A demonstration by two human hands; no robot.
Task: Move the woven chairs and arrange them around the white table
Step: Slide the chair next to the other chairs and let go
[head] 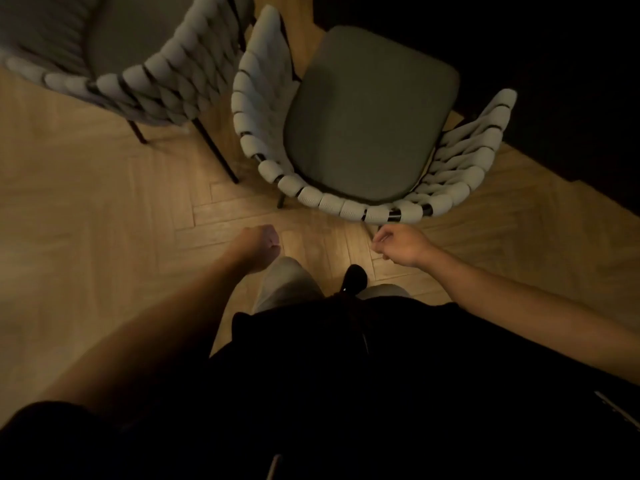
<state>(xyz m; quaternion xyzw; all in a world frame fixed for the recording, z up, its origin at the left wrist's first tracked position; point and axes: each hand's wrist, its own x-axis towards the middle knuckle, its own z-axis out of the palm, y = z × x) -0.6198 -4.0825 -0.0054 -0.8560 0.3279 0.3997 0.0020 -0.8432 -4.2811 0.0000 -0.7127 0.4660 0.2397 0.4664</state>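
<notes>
Dark clothing fills the lower part of the view, nearest the lens, with light trouser legs and one dark shoe seen below it on the floor, which is laid in pale wooden herringbone blocks and lit dimly and warmly. Both bare forearms are held out over the floor. The left hand is curled into a loose fist with its fingers tucked in and nothing held; the right hand hangs with fingers loosely curled, also holding nothing, just short of the curved back rim of the nearer woven chair without touching it. That chair is seen from above: a rounded grey-green seat cushion, smooth and matte, is wrapped by a horseshoe back of thick pale rope woven over a thin black frame. A second woven chair of the same make stands at upper left, blurred, its slim black legs resting on the floor, its back nearly meeting the first chair's side. Open floor lies to the left and between person and chairs; the upper right is lost in darkness, and the white table cannot be made out
</notes>
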